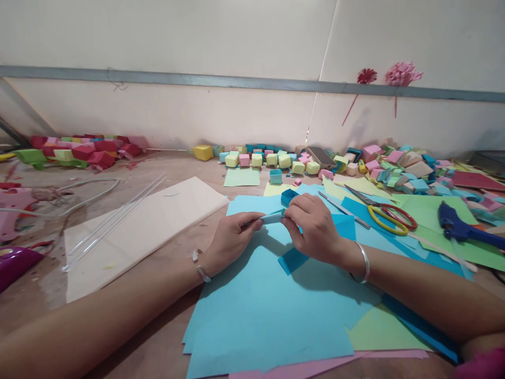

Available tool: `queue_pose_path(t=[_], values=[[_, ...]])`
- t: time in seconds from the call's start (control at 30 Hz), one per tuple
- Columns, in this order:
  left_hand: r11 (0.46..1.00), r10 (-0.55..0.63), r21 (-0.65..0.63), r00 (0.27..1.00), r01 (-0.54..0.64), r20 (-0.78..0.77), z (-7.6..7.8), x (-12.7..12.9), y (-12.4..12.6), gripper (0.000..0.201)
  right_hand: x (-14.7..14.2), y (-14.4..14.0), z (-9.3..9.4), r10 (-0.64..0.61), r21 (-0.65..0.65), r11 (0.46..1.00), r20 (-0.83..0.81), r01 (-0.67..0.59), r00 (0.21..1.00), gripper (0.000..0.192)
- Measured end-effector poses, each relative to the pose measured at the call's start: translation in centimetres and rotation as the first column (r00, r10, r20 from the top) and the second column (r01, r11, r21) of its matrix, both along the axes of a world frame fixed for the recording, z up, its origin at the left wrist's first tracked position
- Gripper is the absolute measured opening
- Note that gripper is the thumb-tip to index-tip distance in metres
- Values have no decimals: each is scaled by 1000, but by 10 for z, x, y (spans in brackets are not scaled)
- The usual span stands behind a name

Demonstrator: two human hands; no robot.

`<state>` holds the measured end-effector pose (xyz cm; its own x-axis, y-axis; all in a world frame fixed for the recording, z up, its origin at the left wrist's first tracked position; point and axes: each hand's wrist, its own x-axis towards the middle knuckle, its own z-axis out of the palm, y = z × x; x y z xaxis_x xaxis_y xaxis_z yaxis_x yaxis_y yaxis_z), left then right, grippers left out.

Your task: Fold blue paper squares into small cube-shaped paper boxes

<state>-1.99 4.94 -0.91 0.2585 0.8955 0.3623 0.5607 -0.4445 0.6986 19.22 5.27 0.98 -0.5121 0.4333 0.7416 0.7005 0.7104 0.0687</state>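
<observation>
Between my two hands is a narrow light-blue paper strip, held just above a stack of light-blue paper sheets. My left hand pinches its left end between thumb and fingers. My right hand grips the other end, its fingers covering that part of the strip. Right behind the right hand stands a small dark-blue open paper box. Beneath the right hand, a darker blue paper piece lies on the sheets.
Scissors, a metal-bladed cutter and a blue glue gun lie to the right. A pink glue gun, clear glue sticks and cream paper lie left. Colourful paper boxes line the wall.
</observation>
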Motion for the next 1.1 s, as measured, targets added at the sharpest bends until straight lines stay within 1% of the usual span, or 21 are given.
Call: queue_pose_path(t=[0.13, 0.23, 0.33, 0.43, 0.5, 0.6, 0.67, 0.73, 0.8, 1.0, 1.03, 1.1], values=[[999, 11, -30, 998, -9, 56, 1, 1, -1, 25, 1, 2, 1, -42, -45, 998, -5, 41, 999, 27], [995, 33, -96, 990, -20, 135, 2, 4, -3, 25, 1, 5, 0, -43, -78, 996, -28, 41, 999, 27], [981, 54, -195, 971, -8, 232, 1, 5, -3, 25, 2, 8, -3, -10, -111, 994, -88, 0, 996, 22], [973, 69, -232, 963, -7, 262, -1, 4, -2, 27, 2, 10, -7, 45, -117, 991, -169, -66, 985, 16], [974, 74, -224, 969, -20, 234, -1, 4, -1, 28, 3, 10, -8, 60, -120, 989, -233, -90, 971, 12], [980, 100, -185, 987, -75, 129, 4, 3, -3, 26, 2, 8, -6, 67, -150, 981, -317, -120, 946, 7], [986, 118, -128, 991, -110, 59, 8, 4, -4, 23, 1, 6, -3, 67, -163, 978, -360, -133, 931, 8], [992, 116, -62, 993, -114, 20, 11, 4, -5, 21, 0, 4, -1, 66, -164, 977, -387, -139, 920, 8], [995, 100, -20, 995, -99, 9, 12, 4, -5, 20, 0, 4, 1, 71, -159, 977, -399, -145, 914, 7], [999, 46, -5, 999, -46, 28, 9, 3, -3, 17, 0, 5, 0, 85, -160, 975, -376, -155, 923, 3], [999, 33, 0, 999, -33, 42, 9, 2, -3, 17, 1, 6, 0, 91, -167, 972, -372, -163, 924, 4], [1000, 4, 11, 997, -5, 72, 8, 2, -4, 16, 1, 6, 0, 92, -210, 961, -376, -181, 922, 14]])
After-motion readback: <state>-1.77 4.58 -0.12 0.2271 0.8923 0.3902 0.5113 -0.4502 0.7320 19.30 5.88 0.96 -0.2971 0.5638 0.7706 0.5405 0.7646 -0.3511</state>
